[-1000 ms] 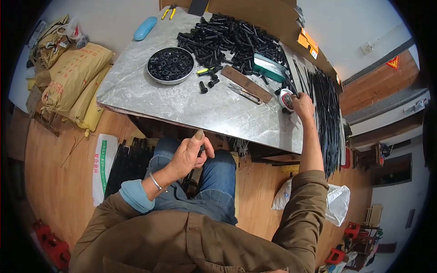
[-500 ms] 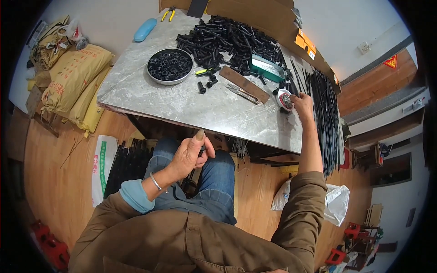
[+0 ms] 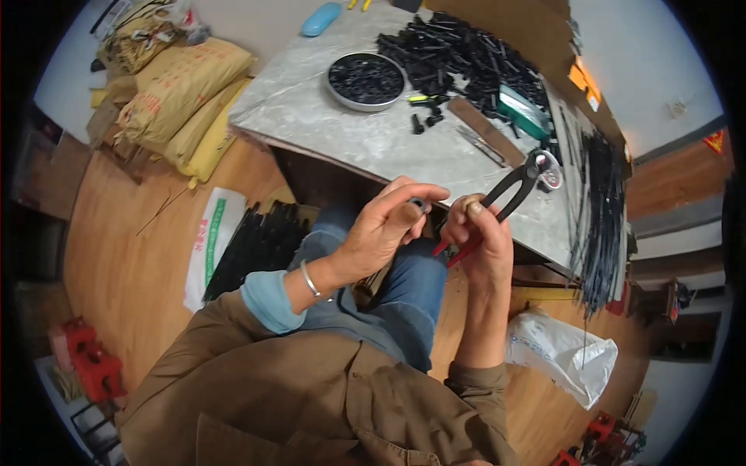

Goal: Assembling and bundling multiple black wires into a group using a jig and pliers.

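Observation:
My left hand point(image 3: 386, 221) is closed around a small black cylindrical piece point(image 3: 418, 204), whose round end shows between thumb and fingers. Beside it, my right hand point(image 3: 483, 237) grips pincers point(image 3: 510, 192) with red handle ends and dark metal arms. Their jaws point up and away, overlapping the small white bowl point(image 3: 550, 172) in the picture. The right thumb and forefinger are pinched together; whether they hold something tiny as well I cannot tell. Both hands are over my lap, just off the table's near edge.
On the grey table point(image 3: 311, 105) are a round tin point(image 3: 342, 99) of black rings, a heap of black bolt-like pieces point(image 3: 458, 58), a brown wooden strip point(image 3: 486, 128), scissors-like tweezers point(image 3: 482, 147) and a teal box point(image 3: 524, 115). Long black strips point(image 3: 602, 217) hang over the right edge.
My right hand has come back from the white bowl toward my left hand, and the pincers now show in it. The whole view has swung, shifting the table rightward and up.

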A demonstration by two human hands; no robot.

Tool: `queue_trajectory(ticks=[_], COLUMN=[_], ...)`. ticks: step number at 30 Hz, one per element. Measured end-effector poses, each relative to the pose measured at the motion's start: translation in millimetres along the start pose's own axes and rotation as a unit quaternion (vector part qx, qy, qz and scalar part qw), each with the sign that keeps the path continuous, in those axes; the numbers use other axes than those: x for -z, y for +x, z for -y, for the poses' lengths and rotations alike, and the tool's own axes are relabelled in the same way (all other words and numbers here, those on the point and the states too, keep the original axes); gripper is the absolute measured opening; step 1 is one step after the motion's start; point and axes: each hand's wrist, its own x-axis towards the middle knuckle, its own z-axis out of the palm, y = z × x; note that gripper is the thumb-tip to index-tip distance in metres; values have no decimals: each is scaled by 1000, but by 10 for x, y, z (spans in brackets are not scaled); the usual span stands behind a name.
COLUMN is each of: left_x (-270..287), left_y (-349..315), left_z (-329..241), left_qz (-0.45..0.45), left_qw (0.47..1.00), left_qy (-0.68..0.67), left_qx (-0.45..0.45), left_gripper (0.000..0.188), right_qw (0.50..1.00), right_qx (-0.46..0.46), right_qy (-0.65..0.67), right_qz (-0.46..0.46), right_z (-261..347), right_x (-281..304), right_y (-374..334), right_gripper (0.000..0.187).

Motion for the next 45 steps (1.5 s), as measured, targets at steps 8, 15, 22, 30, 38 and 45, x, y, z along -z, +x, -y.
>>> queue_trajectory(ticks=[8,15,22,30,38,45], left_x=[25,41,35,32,22,80], left_y=[-228,-275,-283,-275,-259,-218], left_z=[-36,-21,0,36,7,0], left_qz=[-66,-85,-81,-79,-76,-142], left_qw=[996,996,996,996,995,984], left_qy=[54,31,16,24,54,103], left_qx=[-19,-20,-21,-13,-27,-42], left_gripper=[64,50,52,52,53,52], right_qw=[999,994,993,993,988,903], right_qx=[20,19,23,17,62,130], right_qy=[-8,-91,-98,-96,-125,-408], right_qz=[-39,-60,-61,-59,-71,-21], right_z=[-330,-318,-311,-356,-401,-491], right_x=[-508,-622,-633,-550,-640,-658], right_y=[-154,-246,-258,-240,-280,-470], right_gripper=[17,12,13,13,12,37])
